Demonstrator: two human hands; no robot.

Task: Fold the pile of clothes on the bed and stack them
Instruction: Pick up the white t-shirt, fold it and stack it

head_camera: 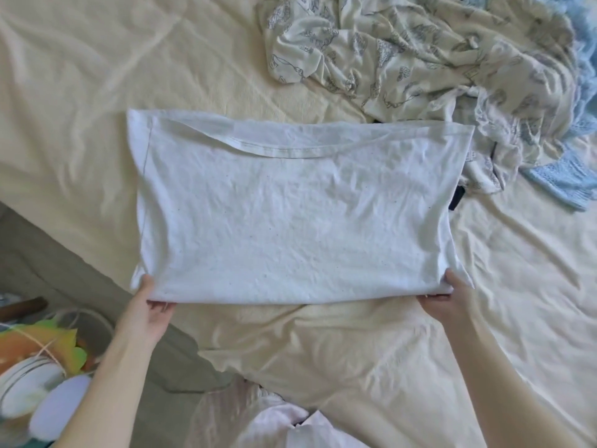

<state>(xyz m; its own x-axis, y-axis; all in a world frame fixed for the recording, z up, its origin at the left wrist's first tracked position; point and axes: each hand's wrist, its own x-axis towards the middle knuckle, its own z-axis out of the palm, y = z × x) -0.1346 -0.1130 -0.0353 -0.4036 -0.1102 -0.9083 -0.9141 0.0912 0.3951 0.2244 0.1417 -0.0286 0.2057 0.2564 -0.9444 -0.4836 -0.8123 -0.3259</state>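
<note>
**White T-shirt held by its two near corners**

White T-shirt (290, 208) lies folded into a wide rectangle across the middle of the frame, on the cream bedsheet (97, 92). Its neckband curves along the far edge, and a seam runs down its left side. No brand, label or writing can be read on it.

Two hands are at its near edge. The left hand (151, 305) grips the lower left corner, thumb on top of the cloth and fingers curled under it. The right hand (449, 302) grips the lower right corner the same way, with its fingertips hidden beneath the fabric.

In the upper right of the frame sits one heap of unfolded clothes: a cream printed garment (403, 56) with grey line drawings, a pale blue knit piece (562, 176) at the right edge, and a sliver of dark fabric (457, 198) just beside the shirt's right side.

At the lower left, off the bed, are stacked white plates (29, 386), blurred, with something orange and green behind them.
</note>
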